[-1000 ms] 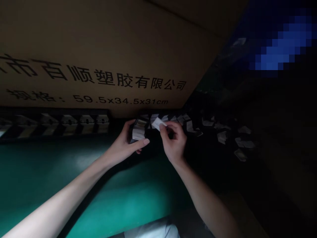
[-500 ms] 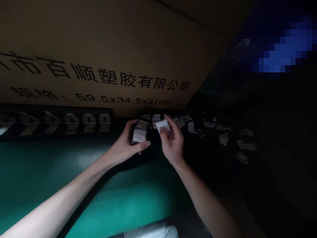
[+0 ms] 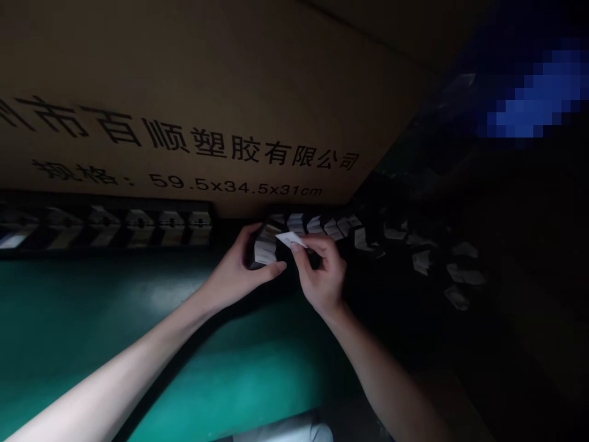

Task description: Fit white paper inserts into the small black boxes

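My left hand (image 3: 242, 264) wraps around a small dark open box (image 3: 265, 248), its thumb stretched along the near side. The box has a pale inside and a white face towards me. Between thumb and fingers, my right hand (image 3: 324, 267) pinches a small white card (image 3: 289, 239) by its near edge. The card is tilted, with its far corner just beside the box's right edge. Whether card and box touch I cannot tell.
A large printed cardboard carton (image 3: 184, 73) stands behind my hands. Along its foot at left runs a row of small open dark boxes (image 3: 172, 230). Several folded white papers (image 3: 338, 227) lie scattered to the right in shadow. The table (image 3: 257, 362) is green.
My right hand has turned the white card from facing me to a flatter slant and brought it nearer the box. My left hand keeps its hold; the whole view has shifted slightly.
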Demonstrator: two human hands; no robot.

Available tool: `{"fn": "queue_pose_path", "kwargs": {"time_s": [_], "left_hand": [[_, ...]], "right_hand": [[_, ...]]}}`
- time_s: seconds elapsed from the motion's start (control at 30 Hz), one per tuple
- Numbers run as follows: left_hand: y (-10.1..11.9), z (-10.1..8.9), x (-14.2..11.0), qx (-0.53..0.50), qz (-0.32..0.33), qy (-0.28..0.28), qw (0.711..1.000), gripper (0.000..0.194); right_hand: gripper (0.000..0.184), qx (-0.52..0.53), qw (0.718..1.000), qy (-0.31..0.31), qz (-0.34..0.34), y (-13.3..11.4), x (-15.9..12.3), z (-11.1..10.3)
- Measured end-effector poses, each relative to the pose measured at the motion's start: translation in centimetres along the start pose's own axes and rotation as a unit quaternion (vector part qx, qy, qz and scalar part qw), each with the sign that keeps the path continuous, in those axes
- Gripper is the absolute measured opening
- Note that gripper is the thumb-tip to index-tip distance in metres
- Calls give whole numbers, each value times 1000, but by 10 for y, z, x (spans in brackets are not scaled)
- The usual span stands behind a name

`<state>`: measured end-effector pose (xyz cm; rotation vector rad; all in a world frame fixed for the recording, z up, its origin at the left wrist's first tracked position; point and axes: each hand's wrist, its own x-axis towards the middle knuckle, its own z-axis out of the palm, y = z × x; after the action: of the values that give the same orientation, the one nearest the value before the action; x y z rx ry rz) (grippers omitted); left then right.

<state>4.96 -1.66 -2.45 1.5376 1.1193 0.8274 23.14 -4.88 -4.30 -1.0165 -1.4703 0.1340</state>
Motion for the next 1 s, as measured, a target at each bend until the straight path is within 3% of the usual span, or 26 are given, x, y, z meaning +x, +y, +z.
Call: {"fn": "queue_pose_path", "kwargs": {"time_s": [0.2,0.37,0.8,1.0], "left_hand": [[-5,1,-2,39,44,-5,998,80],[-7,0,-2,43,58,-5,997,79],[-10,1,0,45,76,-34,996,82],[-12,-1,1,53,56,-48,996,87]], "right_hand": [[10,18,999,-38,-22,-4,-1,6],[14,-32,996,-43,-75,-5,2,7],[15,-104,992,-35,-55,-3,0,10],[18,-88,993,-49,-59,-2,3,7]]}}
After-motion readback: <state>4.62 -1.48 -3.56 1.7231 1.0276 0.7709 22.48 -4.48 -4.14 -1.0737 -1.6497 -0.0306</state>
